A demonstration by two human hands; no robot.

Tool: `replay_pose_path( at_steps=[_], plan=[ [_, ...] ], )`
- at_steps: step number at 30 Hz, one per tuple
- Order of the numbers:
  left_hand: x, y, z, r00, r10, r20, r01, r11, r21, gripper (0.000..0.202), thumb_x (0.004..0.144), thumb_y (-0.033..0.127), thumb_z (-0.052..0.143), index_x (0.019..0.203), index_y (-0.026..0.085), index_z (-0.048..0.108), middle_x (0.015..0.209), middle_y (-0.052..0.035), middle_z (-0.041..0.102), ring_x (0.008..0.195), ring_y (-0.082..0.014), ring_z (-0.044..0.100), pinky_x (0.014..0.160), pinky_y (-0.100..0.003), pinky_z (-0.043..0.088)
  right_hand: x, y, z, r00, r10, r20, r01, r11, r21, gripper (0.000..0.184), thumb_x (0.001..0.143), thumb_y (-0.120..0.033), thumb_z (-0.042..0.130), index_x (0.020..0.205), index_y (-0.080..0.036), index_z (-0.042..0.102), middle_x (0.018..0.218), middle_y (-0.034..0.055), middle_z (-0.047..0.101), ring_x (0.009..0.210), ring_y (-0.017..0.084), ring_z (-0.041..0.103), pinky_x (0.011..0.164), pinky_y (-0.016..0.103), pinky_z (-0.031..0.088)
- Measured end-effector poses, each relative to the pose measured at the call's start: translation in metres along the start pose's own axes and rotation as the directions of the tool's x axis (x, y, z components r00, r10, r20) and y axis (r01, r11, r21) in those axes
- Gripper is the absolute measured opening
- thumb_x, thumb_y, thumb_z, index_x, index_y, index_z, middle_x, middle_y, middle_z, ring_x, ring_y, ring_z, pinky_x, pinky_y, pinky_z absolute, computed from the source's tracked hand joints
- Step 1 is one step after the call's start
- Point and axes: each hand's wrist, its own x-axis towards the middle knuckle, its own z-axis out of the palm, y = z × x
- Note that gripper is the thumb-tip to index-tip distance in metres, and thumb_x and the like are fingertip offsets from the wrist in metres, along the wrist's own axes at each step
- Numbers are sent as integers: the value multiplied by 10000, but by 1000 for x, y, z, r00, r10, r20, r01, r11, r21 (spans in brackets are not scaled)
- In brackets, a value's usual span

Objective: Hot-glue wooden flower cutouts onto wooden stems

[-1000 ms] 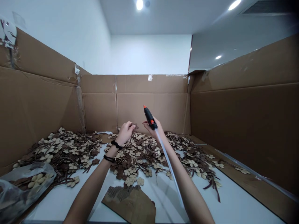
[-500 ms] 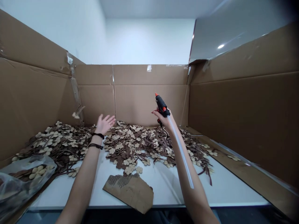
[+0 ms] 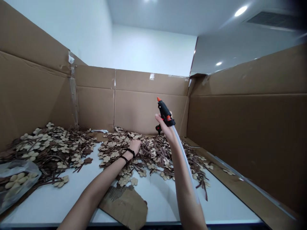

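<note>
My right hand [image 3: 165, 125] is raised above the table and grips a black glue gun [image 3: 165, 112] with an orange tip pointing up and away. A clear glue stick [image 3: 184, 159] runs back from it along my forearm. My left hand [image 3: 135, 146] is down in the middle heap of wooden flower cut-outs and brown stems [image 3: 146, 151]. Its fingers are curled into the pieces, and what they hold is hidden. Two dark bands sit on that wrist.
A second heap of flower pieces [image 3: 52, 147] lies at the left. A plastic bag [image 3: 14, 182] with more pieces sits at the near left. A scrap of cardboard [image 3: 126, 206] lies at the table's front edge. Tall cardboard walls [image 3: 240, 127] enclose the white table [image 3: 59, 201].
One second ago my left hand held a piece up by the glue gun. It then flung open to the left with a piece in the air, and now reaches down into the middle heap.
</note>
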Motion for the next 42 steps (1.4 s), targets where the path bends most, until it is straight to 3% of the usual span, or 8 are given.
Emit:
replay_pose_path(
  at_steps=[7,10,13,17,21,24,38,42],
  plan=[
    [8,32,-45,993,-112,22,114,984,-136,72,763,197,590,814,149,607,686,-51,625,647,-169,623,621,-277,481,-5,-5,-2,985,-108,133,102,993,56,568,772,-524,591,1221,-228,407,945,55,566,826,198,587,735,325,480],
    [4,65,-67,993,-92,77,112,939,-325,210,820,252,562,991,133,586,866,-102,670,741,-171,668,670,-282,511,-7,-2,4,961,-118,250,79,984,159,505,779,-499,599,1201,-245,489,1081,82,598,990,228,591,855,366,462],
    [-5,94,-83,991,-45,125,108,824,-557,257,788,291,637,991,138,600,966,-114,668,811,-177,669,751,-297,518,-7,5,16,934,-9,357,-58,983,177,440,797,-516,568,1112,-209,574,1037,103,644,897,225,619,825,388,477],
    [-14,119,-90,991,-59,121,121,781,-613,229,764,261,663,941,120,628,911,-94,670,801,-155,655,742,-273,509,-3,21,35,962,-3,274,-26,994,102,532,737,-526,625,1117,-158,565,899,93,661,680,177,588,700,361,498],
    [-18,131,-88,990,9,138,80,777,-625,168,747,231,656,873,120,642,892,-81,672,776,-142,641,748,-269,509,2,36,41,972,-163,170,149,984,94,452,717,-483,649,1042,-175,588,969,94,647,828,209,605,768,360,491],
    [-21,138,-86,989,34,146,69,761,-645,169,721,227,671,855,128,643,922,-70,667,790,-134,633,792,-277,507,3,39,40,959,-188,211,172,981,88,410,727,-450,645,1032,-180,593,898,68,633,806,204,598,750,351,489],
    [-25,138,-99,959,58,278,29,954,-298,186,772,273,619,923,166,638,838,-56,645,763,-163,603,602,-244,465,1,31,32,924,-172,340,166,985,48,303,727,-362,642,950,-165,590,747,16,596,657,154,547,653,294,453],
    [-25,142,-96,975,125,184,-91,979,-183,170,822,300,564,850,141,618,780,-40,632,674,-138,596,606,-237,454,0,28,34,922,-156,354,164,986,5,332,748,-429,627,942,-161,598,754,28,606,679,165,556,679,299,450]
  ],
)
